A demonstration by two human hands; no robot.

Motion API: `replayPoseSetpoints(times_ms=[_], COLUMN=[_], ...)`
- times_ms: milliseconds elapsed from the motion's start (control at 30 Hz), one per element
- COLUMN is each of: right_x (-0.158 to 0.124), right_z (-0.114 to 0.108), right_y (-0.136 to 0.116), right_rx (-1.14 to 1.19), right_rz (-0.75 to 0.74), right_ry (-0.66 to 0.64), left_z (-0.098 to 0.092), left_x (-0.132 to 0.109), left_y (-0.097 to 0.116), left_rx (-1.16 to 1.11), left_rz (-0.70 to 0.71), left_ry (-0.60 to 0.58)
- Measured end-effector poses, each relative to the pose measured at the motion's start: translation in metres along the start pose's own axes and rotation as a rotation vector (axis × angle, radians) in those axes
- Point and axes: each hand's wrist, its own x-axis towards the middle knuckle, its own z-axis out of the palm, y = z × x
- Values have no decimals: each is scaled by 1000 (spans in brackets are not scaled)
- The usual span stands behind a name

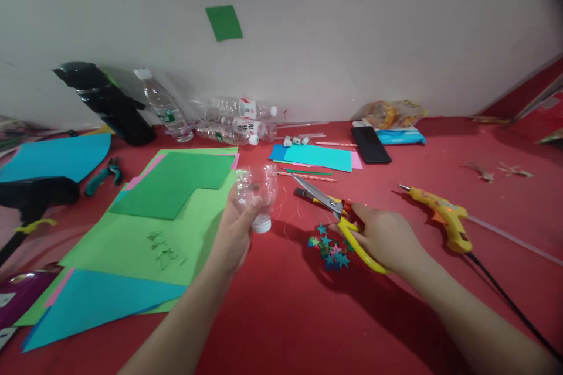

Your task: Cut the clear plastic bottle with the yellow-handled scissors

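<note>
My left hand (237,225) grips the cut-off top part of a clear plastic bottle (268,187), its white cap (261,224) pointing down toward me. To the right, my right hand (382,234) is closed on yellow-handled scissors (363,249), their blades pointing up and left toward the bottle piece without touching it. Under the scissors lies a small heap of coloured stars (329,249) on the red table. A dark and yellow tool (308,194), perhaps a utility knife, lies partly hidden behind the blades.
Coloured paper sheets (189,240) spread over the left side, with teal pliers (105,176) beyond them. At right rests a yellow glue gun (444,217) with its cord. Plastic bottles (233,129), a black phone (370,145) and paper strips (319,157) lie toward the wall.
</note>
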Motion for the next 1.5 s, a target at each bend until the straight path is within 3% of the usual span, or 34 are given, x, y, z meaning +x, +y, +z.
replayPoseSetpoints(times_ms=[100,333,567,700,800,1033,1333,1500], right_x=[0,-1,-5,-5,-3,-2,-1,-3], right_z=[1,3,2,0,2,3,0,-5], right_y=[0,-1,1,0,0,-1,2,4], right_rx=[1,38,230,213,178,126,133,257], right_rz=[-6,-23,-27,-12,-5,1,17,-14], right_ry=[8,52,85,70,48,37,108,163], left_z=[-1,1,0,2,3,1,-3,-1], left_x=[2,-1,-3,-3,-3,-5,0,-1], left_y=[0,4,0,1,2,3,-4,0], left_rx=[75,58,204,334,354,245,200,282], left_rz=[33,60,256,326,285,74,84,61], left_ry=[46,-23,-47,42,85,29,19,13])
